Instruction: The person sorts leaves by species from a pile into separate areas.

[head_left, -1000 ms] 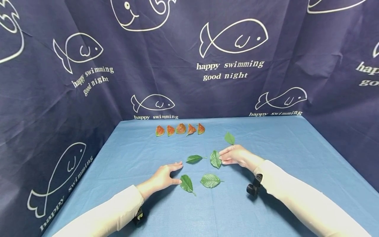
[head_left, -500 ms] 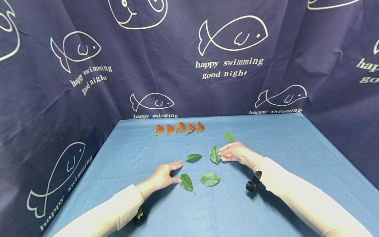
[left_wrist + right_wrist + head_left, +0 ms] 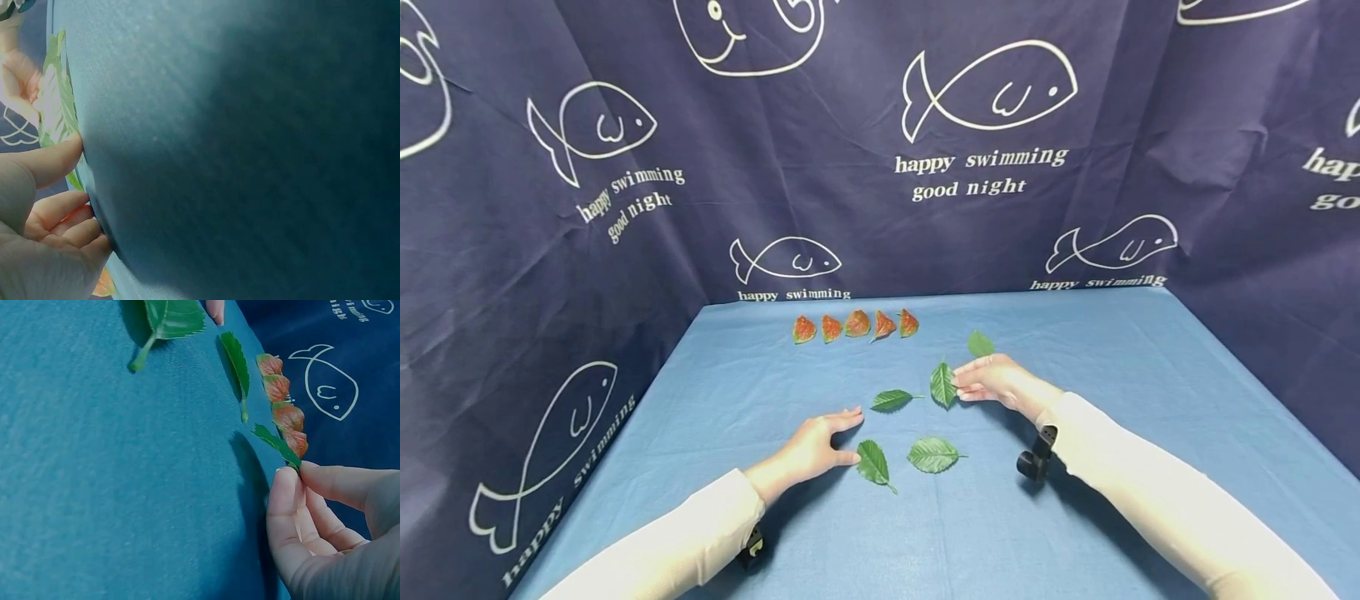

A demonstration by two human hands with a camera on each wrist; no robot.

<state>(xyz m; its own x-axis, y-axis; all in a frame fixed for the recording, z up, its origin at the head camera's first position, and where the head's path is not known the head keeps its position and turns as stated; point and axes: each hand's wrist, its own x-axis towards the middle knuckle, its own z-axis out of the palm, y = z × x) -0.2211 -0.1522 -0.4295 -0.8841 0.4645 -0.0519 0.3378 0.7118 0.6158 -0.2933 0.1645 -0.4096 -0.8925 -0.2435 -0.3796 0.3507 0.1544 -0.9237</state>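
Thumb and fingertips of my right hand (image 3: 1003,385) pinch the edge of a green serrated leaf (image 3: 943,385); in the right wrist view this leaf (image 3: 278,445) stands tilted over its shadow on the cloth. My left hand (image 3: 808,450) rests on the cloth, thumb and index finger spread apart. Its thumb tip is right at the edge of a second leaf (image 3: 872,462). Between the two hands lie a leaf with its stem to the right (image 3: 891,401) and a paler leaf (image 3: 932,456). Beyond the right hand is another leaf (image 3: 981,343).
A row of several orange-red pieces with green edges, like dried petals or small leaves (image 3: 857,323), runs along the far side of the blue cloth-covered table (image 3: 760,358). Dark blue curtains (image 3: 865,175) printed with white fish hang behind and at both sides.
My right hand has moved slightly away from me, carrying the pinched leaf with it. The left hand and the lying leaves keep their places.
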